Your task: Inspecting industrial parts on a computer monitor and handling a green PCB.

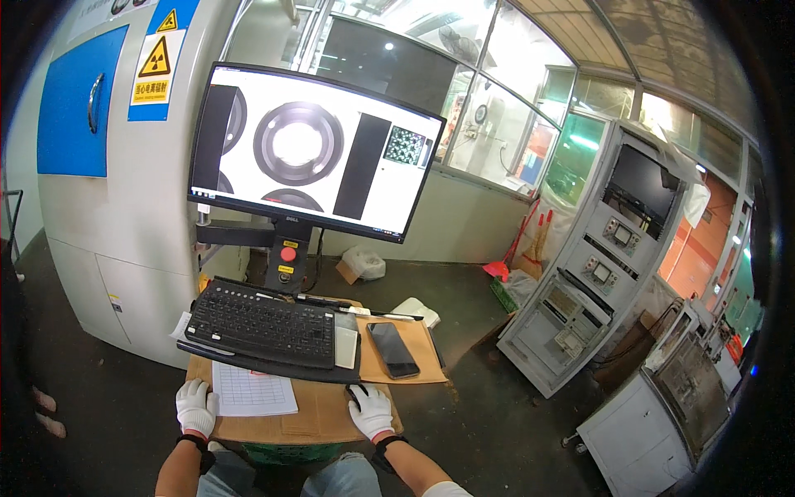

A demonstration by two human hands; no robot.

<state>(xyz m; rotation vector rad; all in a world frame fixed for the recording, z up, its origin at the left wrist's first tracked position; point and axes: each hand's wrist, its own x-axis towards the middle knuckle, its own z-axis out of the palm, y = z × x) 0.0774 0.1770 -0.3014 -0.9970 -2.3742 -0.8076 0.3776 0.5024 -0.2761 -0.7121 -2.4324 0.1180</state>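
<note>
My left hand [197, 407], in a white knitted glove, rests at the left edge of a small wooden table [323, 428]. Its fingers lie on the board beside a printed table sheet [252, 391] and hold nothing that I can see. My right hand [372, 413], gloved the same way, is wrapped over a black computer mouse [357, 393] near the table's right side. Beyond both hands sits a black keyboard [261, 325] on a raised tray. A dark smartphone [392, 349] lies on a brown envelope-like sheet [424, 352] right of the keyboard.
A monitor [310, 153] on an arm shows grey ring shapes; below it is a red push button [287, 254]. A large cabinet [124, 215] with a blue door stands left. At right are an instrument rack [592, 257] and a metal workbench [662, 414].
</note>
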